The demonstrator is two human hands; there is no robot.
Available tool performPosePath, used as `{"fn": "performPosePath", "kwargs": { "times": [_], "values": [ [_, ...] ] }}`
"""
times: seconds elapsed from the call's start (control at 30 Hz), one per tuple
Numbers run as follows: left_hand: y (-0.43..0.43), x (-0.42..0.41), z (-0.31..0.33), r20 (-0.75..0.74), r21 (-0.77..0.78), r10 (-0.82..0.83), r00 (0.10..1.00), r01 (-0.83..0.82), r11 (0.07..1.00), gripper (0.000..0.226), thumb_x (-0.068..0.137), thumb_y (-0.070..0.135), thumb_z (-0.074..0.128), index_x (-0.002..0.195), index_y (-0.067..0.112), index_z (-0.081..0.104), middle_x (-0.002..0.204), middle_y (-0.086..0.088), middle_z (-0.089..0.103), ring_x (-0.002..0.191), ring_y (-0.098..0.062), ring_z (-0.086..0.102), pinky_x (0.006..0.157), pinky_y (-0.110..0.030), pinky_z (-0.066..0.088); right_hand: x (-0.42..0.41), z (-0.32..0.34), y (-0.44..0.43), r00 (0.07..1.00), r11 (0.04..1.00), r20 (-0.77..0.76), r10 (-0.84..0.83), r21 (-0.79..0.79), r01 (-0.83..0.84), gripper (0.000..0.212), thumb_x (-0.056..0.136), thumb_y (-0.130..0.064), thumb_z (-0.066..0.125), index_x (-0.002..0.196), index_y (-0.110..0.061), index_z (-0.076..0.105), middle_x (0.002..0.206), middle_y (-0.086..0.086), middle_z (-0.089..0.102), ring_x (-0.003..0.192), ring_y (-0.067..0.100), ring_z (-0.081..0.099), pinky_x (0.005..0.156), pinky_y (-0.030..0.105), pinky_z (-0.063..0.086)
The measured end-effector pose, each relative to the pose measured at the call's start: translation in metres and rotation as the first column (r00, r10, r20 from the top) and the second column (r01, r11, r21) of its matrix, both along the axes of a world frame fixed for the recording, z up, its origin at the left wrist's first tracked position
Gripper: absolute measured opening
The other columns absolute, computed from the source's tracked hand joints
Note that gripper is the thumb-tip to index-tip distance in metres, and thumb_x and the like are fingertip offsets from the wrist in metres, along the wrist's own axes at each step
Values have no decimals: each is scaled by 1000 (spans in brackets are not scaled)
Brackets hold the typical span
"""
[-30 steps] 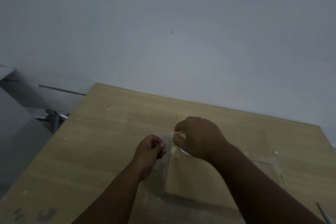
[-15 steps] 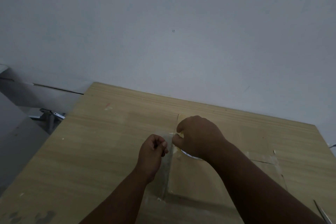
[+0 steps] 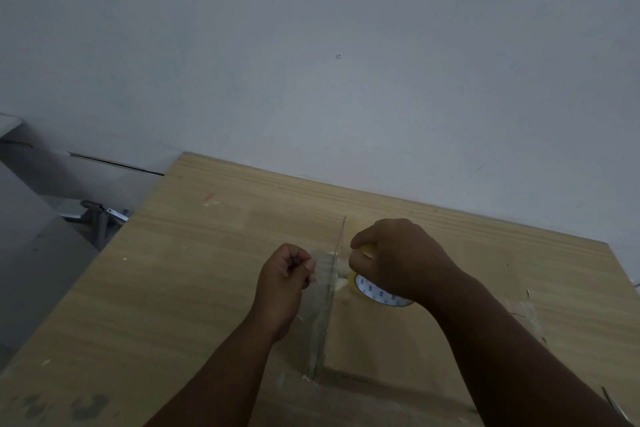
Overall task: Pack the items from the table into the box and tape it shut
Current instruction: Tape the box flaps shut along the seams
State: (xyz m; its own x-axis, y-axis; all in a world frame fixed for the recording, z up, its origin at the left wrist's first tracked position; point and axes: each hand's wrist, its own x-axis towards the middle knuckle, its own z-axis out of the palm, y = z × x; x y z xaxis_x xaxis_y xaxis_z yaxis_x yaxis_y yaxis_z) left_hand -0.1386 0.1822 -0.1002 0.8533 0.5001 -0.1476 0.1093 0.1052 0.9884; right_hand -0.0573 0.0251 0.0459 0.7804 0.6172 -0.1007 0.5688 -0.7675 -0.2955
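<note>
The cardboard box [image 3: 391, 333] lies closed on the wooden table [image 3: 194, 288], directly under the right hand [image 3: 398, 260] and just right of the left hand [image 3: 285, 276], its left edge running between the two hands.

Since a second ago the tape roll [image 3: 381, 293] has come more into view below the right hand: its white printed core now shows clearly, where earlier only a sliver peeked out. The left hand has stayed almost where it was, and the gap between the hands has opened a little. I read this as tape being drawn off the roll across the box's left edge, so the sealing stage is under way and the packing itself looks finished, since no loose items show on the table.

The right hand is curled closed over the top of the roll, thumb and fingers gripping it. The left hand is a tight fist, thumb pinched against the forefinger on the free end of a clear tape strip [image 3: 323, 267]; the strip is faint and hard to trace, but it seems to span from that pinch toward the roll.

Counted: one box, one roll of tape, one strip being pulled, two hands. A thin metal object [image 3: 613, 404], perhaps scissors, pokes in below the right forearm at the frame's corner; too little shows to be sure. Older tape residue [image 3: 519, 308] marks the table beyond the right wrist.
</note>
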Motion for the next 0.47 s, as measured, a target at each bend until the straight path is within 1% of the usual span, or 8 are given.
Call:
{"fn": "performPosePath", "kwargs": {
  "times": [0.07, 0.1, 0.2, 0.27, 0.3, 0.37, 0.4, 0.47],
  "values": [
    [0, -1, 1, -1, -7, 1, 1000, -1, 1000, 10, 96, -5, 57, 89, 0, 60, 68, -5, 62, 66, -16, 56, 65, -31, 47, 0, 0, -3, 1000, 1000, -12, 6, 10, -6, 27, 90, -39, 60, 110, -32, 77, 112, -11, 72, 88, 3, 57, 78, 23, 44],
    [0, -1, 2, -2, -14, 5, 1000, -5, 1000, 9, 96, -5, 57, 89, 0, 60, 68, -5, 62, 66, -16, 56, 65, -31, 46, 0, 0, -5, 1000, 1000, -26, 4, 18, -3, 28, 91, -38, 59, 111, -32, 76, 112, -11, 72, 87, 3, 56, 79, 24, 45],
    [2, 0, 4, -9, -28, -13, 1000, 12, 1000, 9, 96, -3, 58, 90, 2, 61, 69, -5, 63, 67, -18, 57, 67, -34, 47, 1, 2, -13, 997, 998, -73, -13, 55, 17, 29, 91, -35, 58, 114, -34, 75, 115, -13, 72, 96, 7, 64, 87, 28, 52],
    [2, 1, 5, -17, -25, -28, 999, 27, 999, 9, 96, -2, 58, 90, 3, 62, 70, -5, 64, 68, -18, 57, 68, -34, 48, 1, 2, -17, 996, 996, -87, -20, 85, 27, 29, 90, -36, 60, 115, -34, 74, 117, -14, 72, 100, 7, 66, 90, 30, 54],
    [2, 1, 4, -21, -25, -29, 999, 28, 999, 9, 96, -2, 58, 90, 3, 62, 70, -6, 64, 68, -18, 58, 68, -34, 48, 1, 1, -19, 996, 996, -82, -19, 89, 27, 30, 89, -37, 61, 117, -32, 73, 115, -15, 71, 96, 5, 65, 87, 27, 53],
    [1, -1, 3, -29, -31, -28, 999, 27, 999, 9, 96, -2, 58, 90, 3, 62, 70, -6, 64, 67, -18, 57, 67, -34, 48, 0, -1, -19, 998, 996, -63, -14, 82, 20, 31, 88, -40, 63, 116, -29, 70, 105, -16, 70, 84, 2, 62, 77, 21, 49],
    [0, -2, 1, -35, -36, -28, 999, 27, 999, 9, 97, -1, 58, 90, 3, 62, 70, -7, 64, 67, -18, 57, 67, -34, 48, 0, -2, -17, 999, 997, -54, -9, 74, 13, 31, 88, -41, 64, 115, -28, 69, 103, -15, 70, 82, 2, 62, 75, 21, 49],
    [0, -4, -2, -54, -49, -22, 998, 20, 999, 9, 97, -1, 58, 90, 4, 62, 70, -6, 64, 67, -18, 57, 67, -34, 47, -1, -2, -11, 999, 999, -41, 5, 54, -3, 29, 87, -43, 64, 112, -28, 71, 104, -13, 73, 84, 6, 64, 77, 25, 53]
  ]
}}
